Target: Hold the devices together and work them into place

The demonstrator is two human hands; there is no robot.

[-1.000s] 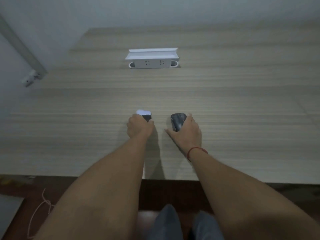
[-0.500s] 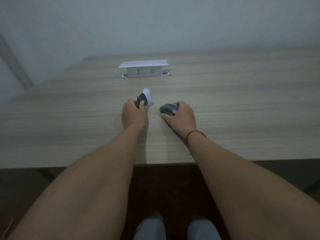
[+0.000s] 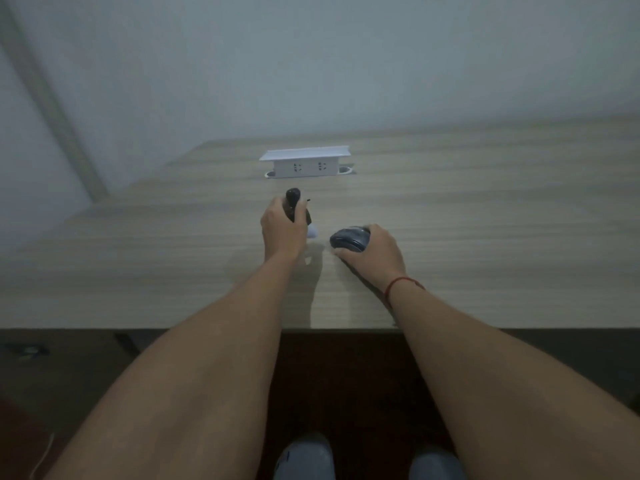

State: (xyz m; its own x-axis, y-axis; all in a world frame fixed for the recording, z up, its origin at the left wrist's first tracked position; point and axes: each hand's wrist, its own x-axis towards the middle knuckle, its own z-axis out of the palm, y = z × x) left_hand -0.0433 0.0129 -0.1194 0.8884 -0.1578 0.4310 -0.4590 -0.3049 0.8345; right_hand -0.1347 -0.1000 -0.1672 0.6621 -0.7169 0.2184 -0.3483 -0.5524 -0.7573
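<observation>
Mouse (image 3: 349, 239) under right hand (image 3: 375, 252)

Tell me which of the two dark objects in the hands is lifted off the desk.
The slim dark object with a white end, gripped in the left hand, is raised. The rounded mouse under the right hand lies on the desk.

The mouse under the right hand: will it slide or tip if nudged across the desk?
The mouse looks low and rounded, so probably slides, not tips. The right hand covers it easily, so likely light. The desk looks smooth.
</observation>
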